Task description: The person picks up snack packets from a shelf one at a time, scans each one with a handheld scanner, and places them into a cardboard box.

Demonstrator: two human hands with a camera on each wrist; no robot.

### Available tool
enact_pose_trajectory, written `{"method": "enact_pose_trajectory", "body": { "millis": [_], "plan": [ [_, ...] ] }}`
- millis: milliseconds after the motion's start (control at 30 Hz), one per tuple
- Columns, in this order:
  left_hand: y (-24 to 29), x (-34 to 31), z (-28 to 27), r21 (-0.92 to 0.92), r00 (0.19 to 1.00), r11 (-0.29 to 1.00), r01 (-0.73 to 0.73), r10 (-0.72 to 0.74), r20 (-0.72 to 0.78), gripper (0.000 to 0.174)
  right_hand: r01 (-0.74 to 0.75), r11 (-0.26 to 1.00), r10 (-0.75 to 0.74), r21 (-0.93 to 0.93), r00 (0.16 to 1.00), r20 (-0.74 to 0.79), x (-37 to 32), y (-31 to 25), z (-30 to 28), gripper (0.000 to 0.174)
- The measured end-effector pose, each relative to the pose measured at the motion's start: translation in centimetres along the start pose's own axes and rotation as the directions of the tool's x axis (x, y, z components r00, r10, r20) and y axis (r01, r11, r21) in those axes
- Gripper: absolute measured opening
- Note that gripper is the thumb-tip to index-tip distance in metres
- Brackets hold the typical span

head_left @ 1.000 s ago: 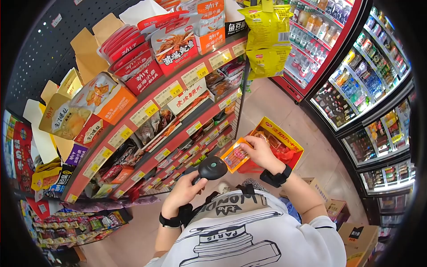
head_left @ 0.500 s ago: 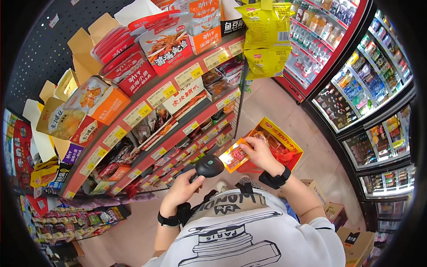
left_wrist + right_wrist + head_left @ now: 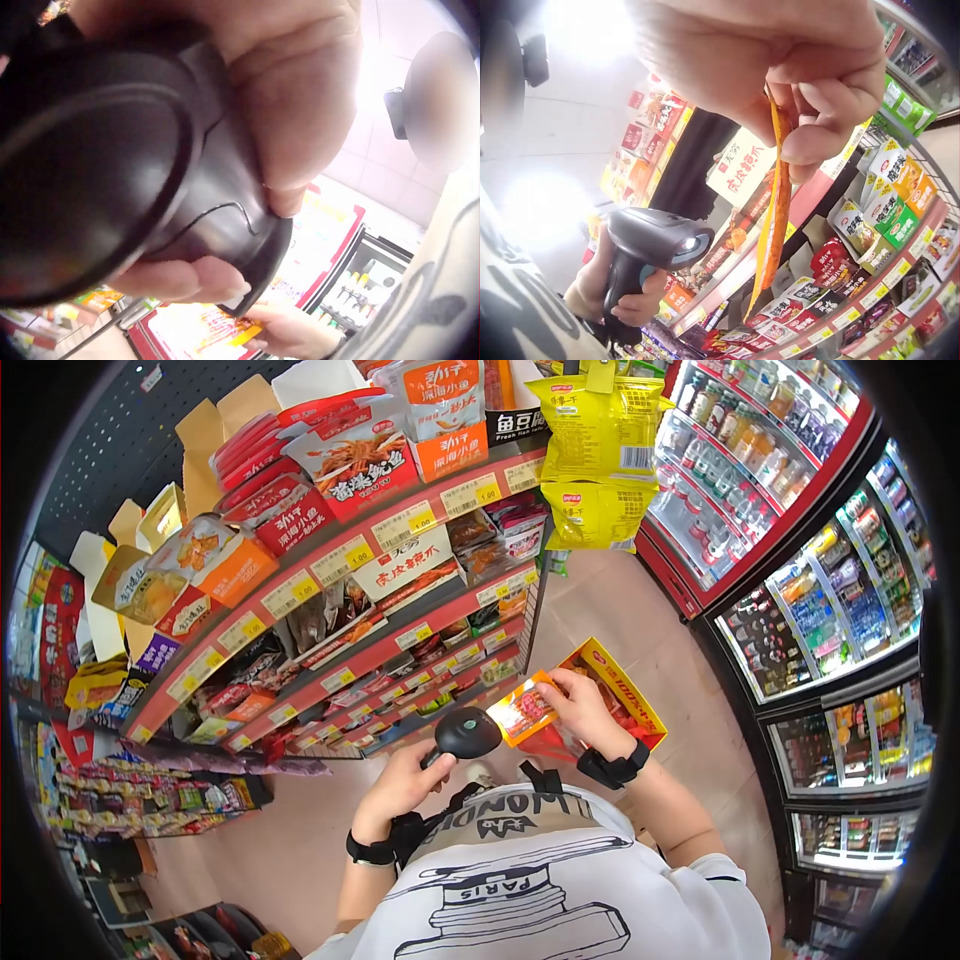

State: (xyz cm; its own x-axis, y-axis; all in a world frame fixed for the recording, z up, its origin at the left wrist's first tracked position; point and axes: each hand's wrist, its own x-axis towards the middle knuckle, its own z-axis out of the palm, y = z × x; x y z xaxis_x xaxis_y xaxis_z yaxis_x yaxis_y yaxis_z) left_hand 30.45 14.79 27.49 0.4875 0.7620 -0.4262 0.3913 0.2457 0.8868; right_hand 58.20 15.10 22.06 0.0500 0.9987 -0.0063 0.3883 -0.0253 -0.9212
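Shop aisle: tiled floor [image 3: 700,720] between a snack shelf [image 3: 395,538] on the person's left and drinks fridges [image 3: 668,570] on the right; yellow bags [image 3: 595,515] hang at the shelf's end edge.

Item: orange packet [image 3: 528,712], one, held tilted in mid-air below the shelf's end, nothing beneath bearing it.
Item: black scanner [image 3: 468,734], one, head turned toward the packet; the right wrist view shows a gap between them.
Item: carton [image 3: 628,690], yellow and red, under and beyond the packet; its support cannot be made out.

Left hand [image 3: 405,780]: fingers wrapped round the scanner's handle.
Right hand [image 3: 588,710]: pinches the packet by one end, thumb against fingers.

Change: the packet's scanner-side end is now brightly lit; a second ago it was not. Judged from this, the scanner is working on the packet, and steady aim matters most.

Clearance: the shelf's front edge runs close past the scanner side, leaving less room there; more lies toward the fridges, over floor, with the carton's rim the nearest obstacle to the right hand.
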Motion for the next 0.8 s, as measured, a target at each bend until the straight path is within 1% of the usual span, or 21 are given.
{"method": "enact_pose_trajectory", "body": {
  "millis": [33, 100, 133, 200, 333, 400, 500, 533, 567, 633, 700, 733, 767, 800],
  "plan": [
    [0.0, -0.1, 0.4, -0.008, 1.0, 1.0, 0.003, -0.003, -0.012, 0.038, 0.005, 1.0, -0.005, -0.001, 1.0, 0.014, 0.0, 0.0, -0.3, 0.021],
    [-0.1, -0.3, 1.3, -0.036, 1.0, 0.999, 0.006, -0.007, -0.025, 0.038, -0.086, 0.996, 0.085, 0.008, 0.993, 0.075, 0.0, 0.0, -0.9, 0.021],
    [-0.1, -0.4, 1.7, -0.043, 0.999, 0.999, 0.009, -0.011, -0.035, 0.038, -0.083, 0.997, 0.082, 0.006, 0.993, 0.088, -0.1, 0.2, -1.0, 0.021],
    [0.0, -0.6, 2.5, -0.06, 0.998, 0.998, 0.0, -0.003, -0.056, 0.038, -0.004, 1.0, 0.003, 0.01, 0.997, 0.078, -0.2, 0.5, -1.4, 0.021],
    [0.0, -1.0, 3.9, -0.061, 0.997, 0.998, 0.004, -0.009, -0.083, 0.038, 0.002, 1.0, -0.001, -0.003, 0.992, 0.128, -0.7, 0.3, -2.3, 0.021],
    [-0.3, -1.1, 4.6, -0.061, 0.997, 0.998, 0.023, -0.027, -0.079, 0.039, -0.026, 0.998, 0.018, 0.056, 0.991, 0.129, -1.0, 0.8, -2.4, 0.021],
    [0.1, -1.7, 5.7, -0.078, 0.993, 0.997, 0.007, -0.016, -0.12, 0.041, -0.035, 0.997, 0.024, 0.062, 0.985, 0.171, -1.1, 1.2, -2.8, 0.021],
    [0.0, -1.8, 6.0, -0.087, 0.992, 0.996, 0.007, -0.018, -0.129, 0.041, -0.032, 0.998, 0.021, 0.057, 0.983, 0.182, -1.1, 1.7, -2.9, 0.021],
    [-0.2, -1.9, 6.2, -0.072, 0.991, 0.997, 0.003, -0.012, -0.13, 0.036, -0.029, 0.998, 0.021, 0.049, 0.986, 0.164, -1.1, 2.8, -2.8, 0.021],
    [-0.6, -2.2, 6.5, -0.047, 0.99, 0.999, -0.001, -0.006, -0.137, 0.033, -0.033, 0.999, 0.026, 0.043, 0.989, 0.148, -1.0, 5.6, -2.8, 0.021],
    [-0.8, -2.6, 6.6, -0.067, 0.989, 0.997, 0.023, -0.032, -0.144, 0.033, -0.067, 0.996, 0.072, -0.059, 0.994, 0.083, -1.1, 9.1, -3.4, 0.022],
    [-0.8, -2.6, 6.6, -0.085, 0.987, 0.996, 0.039, -0.052, -0.152, 0.033, -0.068, 0.996, 0.073, -0.062, 0.994, 0.079, -1.3, 10.5, -3.8, 0.022],
    [-1.0, -2.7, 6.6, -0.088, 0.988, 0.995, 0.036, -0.049, -0.148, 0.033, -0.133, 0.968, 0.139, -0.212, 0.99, 0.01, -1.8, 11.7, -4.3, 0.023],
    [-1.2, -2.7, 6.4, -0.111, 0.984, 0.993, 0.04, -0.059, -0.166, 0.034, -0.204, 0.914, 0.192, -0.352, 0.979, -0.067, -2.3, 13.1, -4.8, 0.025]
  ]
}}
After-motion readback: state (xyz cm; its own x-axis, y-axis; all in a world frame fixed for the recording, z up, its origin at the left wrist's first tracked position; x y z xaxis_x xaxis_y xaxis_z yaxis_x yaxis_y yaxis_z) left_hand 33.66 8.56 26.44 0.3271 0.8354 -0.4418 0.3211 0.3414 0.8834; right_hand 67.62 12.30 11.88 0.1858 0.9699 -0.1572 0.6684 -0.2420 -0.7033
